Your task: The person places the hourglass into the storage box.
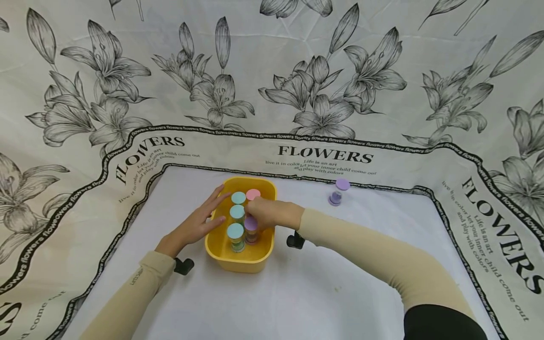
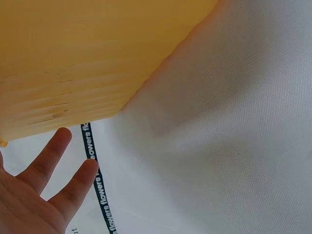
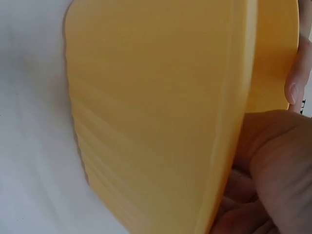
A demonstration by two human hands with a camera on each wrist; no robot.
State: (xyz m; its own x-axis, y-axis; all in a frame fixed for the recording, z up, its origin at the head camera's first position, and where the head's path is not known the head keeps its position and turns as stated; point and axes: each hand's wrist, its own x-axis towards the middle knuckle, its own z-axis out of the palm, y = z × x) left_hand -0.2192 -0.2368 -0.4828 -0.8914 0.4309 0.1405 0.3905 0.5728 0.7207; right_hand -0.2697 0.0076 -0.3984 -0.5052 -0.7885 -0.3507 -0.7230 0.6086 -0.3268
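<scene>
**A:** Top-down view here. Yellow ribbed plastic tub (image 1: 221, 245) sitting roughly dead centre on the white tablecloth with black flower print (image 1: 297, 293). Inside: three small cylinder jars with teal round lids (image 1: 236, 213) lined up along the 9 o'clock side of the tub, a pink-lidded jar (image 1: 253, 194) at about 1 o'clock, and a purple-lidded jar (image 1: 250, 225) at about 4 o'clock.

**B:** And the hands?

**A:** Right hand (image 1: 267, 213) reaching in over the 3 o'clock rim, fingers curled down and closed around the purple-lidded jar, right next to the middle teal one. Knuckles on top, so fingertips mostly hidden. Left hand (image 1: 197, 222) laid flat against the tub's 9 o'clock wall from outside, fingers (image 1: 214, 198) straight and slightly spread, tips up near the rim at 10 o'clock. Not gripping anything, just resting there.

**B:** Anything useful from the wrist views?

**A:** Not much. Left wrist view: mostly tub wall plus two straight fingers (image 2: 51, 161) a bit apart, over the cloth's black lettered border. Right wrist view: tub wall filling the shot, back of the hand at 5 o'clock, jar not visible.

**B:** Other stuff around?

**A:** One more purple-lidded clear jar (image 1: 338, 191) standing alone on the cloth, well apart from the tub, toward 2 o'clock. Beige sleeves on both arms.
</scene>
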